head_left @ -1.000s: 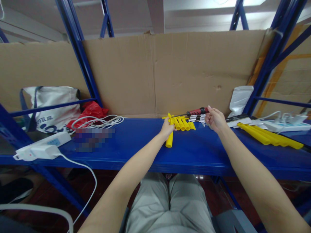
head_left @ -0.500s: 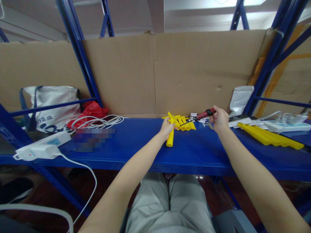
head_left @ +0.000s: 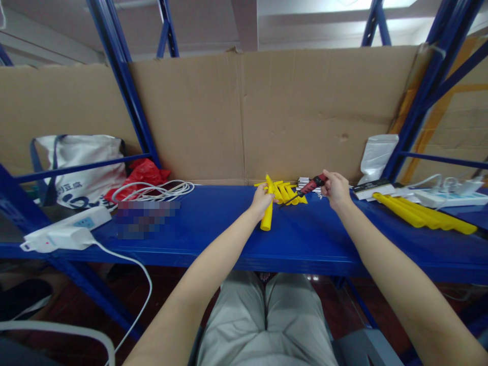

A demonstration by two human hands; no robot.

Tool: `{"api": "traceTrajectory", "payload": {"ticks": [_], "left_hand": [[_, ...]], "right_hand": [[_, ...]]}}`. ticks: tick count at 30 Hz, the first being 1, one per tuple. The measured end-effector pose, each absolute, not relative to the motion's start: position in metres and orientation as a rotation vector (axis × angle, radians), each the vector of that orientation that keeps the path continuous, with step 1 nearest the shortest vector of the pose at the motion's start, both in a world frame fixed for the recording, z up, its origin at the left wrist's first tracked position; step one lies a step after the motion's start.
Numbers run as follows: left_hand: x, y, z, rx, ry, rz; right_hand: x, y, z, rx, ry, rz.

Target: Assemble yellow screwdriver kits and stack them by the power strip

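Note:
My left hand (head_left: pixel 261 201) is closed round a yellow plastic tube (head_left: pixel 267 217), held upright-tilted over the blue shelf (head_left: pixel 213 239). My right hand (head_left: pixel 335 189) grips a red-and-black screwdriver (head_left: pixel 310 185) whose shaft points down-left toward the tube in my left hand. Behind both hands lies a small pile of short yellow tubes (head_left: pixel 286 193) and several black-and-white parts (head_left: pixel 305 181) against the cardboard.
Long yellow tubes (head_left: pixel 423 212), a white power strip (head_left: pixel 448 198) and a white packet (head_left: pixel 375 157) lie to the right. At left sit another power strip (head_left: pixel 64 231), coiled white cable (head_left: pixel 156 191), a red bag (head_left: pixel 141 175) and a white tote (head_left: pixel 82 170). Cardboard (head_left: pixel 244 112) backs the shelf.
My right hand swung the screwdriver from level to tip-down and moved it left toward the yellow tube. My left hand kept its hold, shifting only slightly.

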State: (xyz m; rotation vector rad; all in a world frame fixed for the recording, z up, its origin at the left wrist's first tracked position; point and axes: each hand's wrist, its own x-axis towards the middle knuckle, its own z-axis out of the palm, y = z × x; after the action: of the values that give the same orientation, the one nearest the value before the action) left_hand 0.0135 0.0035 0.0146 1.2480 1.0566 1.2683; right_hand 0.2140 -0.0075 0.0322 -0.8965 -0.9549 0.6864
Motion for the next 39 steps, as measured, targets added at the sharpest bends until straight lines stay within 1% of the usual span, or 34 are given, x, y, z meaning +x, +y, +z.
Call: {"api": "traceTrajectory", "payload": {"ticks": [6,9,15,19,24,31,39], "left_hand": [[0.016,0.005,0.014,1.244,1.067,1.259],[0.015,0.003,0.014,1.275,1.079,1.228],[0.012,0.007,0.012,1.289,1.063,1.256],[0.013,0.015,0.007,1.289,1.050,1.317],[0.014,0.025,0.001,1.333,0.972,1.378],[0.010,0.027,0.001,1.335,1.079,1.315],[0.012,0.026,-0.003,1.466,1.159,1.375]], "right_hand": [[0.212,-0.009,0.033,-0.965,-1.042,0.792],[0.209,-0.012,0.032,-1.090,-1.136,0.843],[0.206,-0.016,0.024,-1.397,-1.578,0.976],[0.207,-0.016,0.016,-1.476,-1.790,0.974],[0.212,-0.011,0.011,-1.463,-1.858,0.966],[0.217,-0.010,0.011,-1.530,-1.921,0.932],[0.227,-0.007,0.011,-1.650,-1.928,0.761]]}}
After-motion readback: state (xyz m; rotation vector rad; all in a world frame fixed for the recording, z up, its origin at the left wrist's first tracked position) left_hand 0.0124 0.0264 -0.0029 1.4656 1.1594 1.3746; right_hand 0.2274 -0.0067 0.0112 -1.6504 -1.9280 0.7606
